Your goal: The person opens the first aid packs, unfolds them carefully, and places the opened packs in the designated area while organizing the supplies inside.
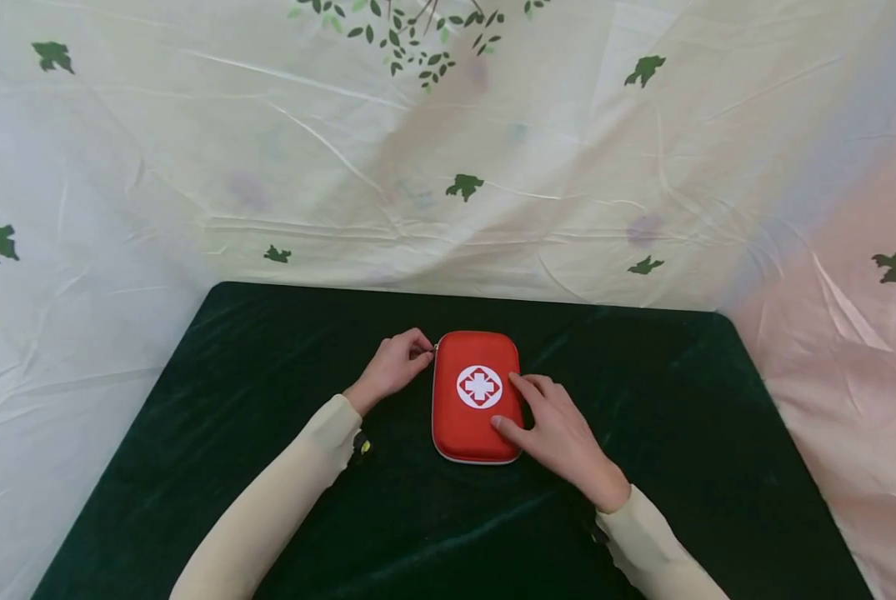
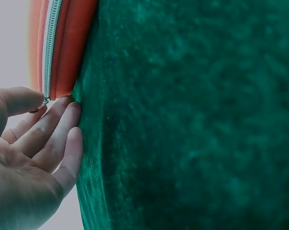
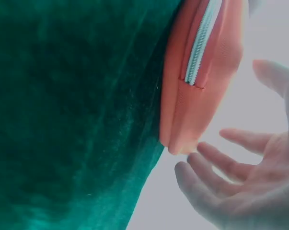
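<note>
The case (image 1: 478, 432) looks covered in smooth, mostly matt cloth or synthetic fabric; which of the two cannot be told. Its emblem (image 1: 480, 387) is flat and matt, like print. The zip (image 2: 50, 45) has hard, ridged teeth, metal or plastic. The desk (image 1: 327, 533) shows a velvety, napped cloth surface with streaks of soft sheen. Behind, the curtain (image 1: 342, 192) is thin, creased, faintly glossy fabric. The sleeves (image 1: 275, 500) are matt cloth.
</note>
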A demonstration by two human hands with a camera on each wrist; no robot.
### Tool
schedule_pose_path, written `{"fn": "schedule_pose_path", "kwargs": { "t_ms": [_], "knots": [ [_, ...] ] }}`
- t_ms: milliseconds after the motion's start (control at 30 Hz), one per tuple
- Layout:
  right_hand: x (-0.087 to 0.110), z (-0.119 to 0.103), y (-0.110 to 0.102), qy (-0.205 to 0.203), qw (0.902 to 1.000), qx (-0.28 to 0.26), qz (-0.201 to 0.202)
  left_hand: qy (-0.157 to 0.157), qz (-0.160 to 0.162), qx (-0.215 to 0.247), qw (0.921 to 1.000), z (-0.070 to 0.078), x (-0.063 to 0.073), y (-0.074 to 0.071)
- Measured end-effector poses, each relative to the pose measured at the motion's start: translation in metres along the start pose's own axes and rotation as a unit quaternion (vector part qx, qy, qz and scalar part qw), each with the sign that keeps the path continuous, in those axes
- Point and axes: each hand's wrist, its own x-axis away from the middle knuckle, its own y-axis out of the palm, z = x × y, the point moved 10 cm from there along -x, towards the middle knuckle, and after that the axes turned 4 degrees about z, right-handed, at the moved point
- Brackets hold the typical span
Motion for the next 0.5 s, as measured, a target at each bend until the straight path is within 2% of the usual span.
{"fn": "schedule_pose_path", "kwargs": {
  "t_ms": [100,200,500],
  "knots": [
    [-0.006,-0.015,-0.001,-0.052,0.9983,0.021,0.011,-0.002,0.005,-0.009,0.9999,0.0,0.0,-0.002],
    [-0.013,-0.024,0.004,-0.089,0.9954,0.035,-0.001,-0.005,0.008,-0.021,0.9997,-0.001,0.0,-0.004],
    [-0.031,-0.022,0.021,-0.094,0.9931,0.044,-0.055,-0.014,0.011,-0.035,0.9992,-0.006,-0.001,-0.006]
  ]
}}
